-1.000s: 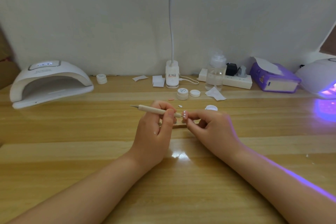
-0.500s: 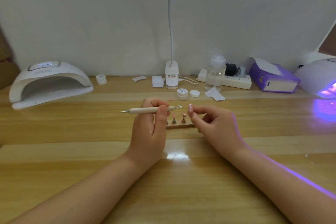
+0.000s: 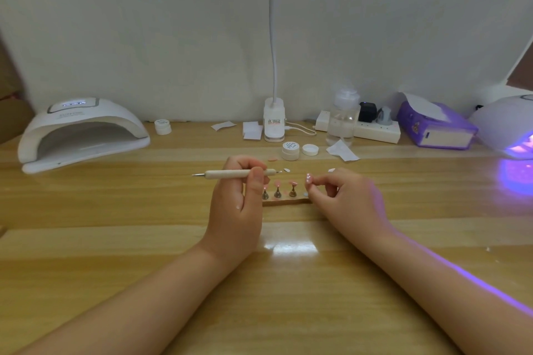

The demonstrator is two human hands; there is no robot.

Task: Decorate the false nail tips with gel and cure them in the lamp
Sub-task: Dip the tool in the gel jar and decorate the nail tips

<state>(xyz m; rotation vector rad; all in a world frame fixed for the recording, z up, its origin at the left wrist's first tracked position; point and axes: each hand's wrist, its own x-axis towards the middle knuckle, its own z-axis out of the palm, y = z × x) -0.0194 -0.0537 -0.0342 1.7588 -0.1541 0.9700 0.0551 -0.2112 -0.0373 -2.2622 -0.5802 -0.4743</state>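
My left hand [image 3: 238, 196] grips a pale dotting pen [image 3: 230, 174] held level, its metal tips pointing left and right. My right hand [image 3: 343, 196] pinches a pink false nail tip [image 3: 309, 179] with white dots, raised beside the pen's right end. Between the hands a wooden holder strip [image 3: 285, 201] carries small metal stands with pink nail tips [image 3: 293, 183] on them. An open white gel jar [image 3: 290, 150] and its lid [image 3: 310, 149] sit just beyond. A white curing lamp [image 3: 78, 132] stands at the far left; a second lamp [image 3: 510, 130] glows purple at the far right.
A desk lamp's base [image 3: 274, 124] stands against the back wall, with a clear liquid bottle [image 3: 343, 121], a power strip [image 3: 372, 130], a purple tissue box [image 3: 435, 128], paper wipes [image 3: 341, 150] and a small white jar [image 3: 163, 126]. Loose nail tips [image 3: 286, 170] lie on the wooden table [image 3: 288, 282].
My hands have drawn apart. The left hand moved the pen left and levelled it; the right hand moved right with the dotted nail tip, uncovering the holder strip.
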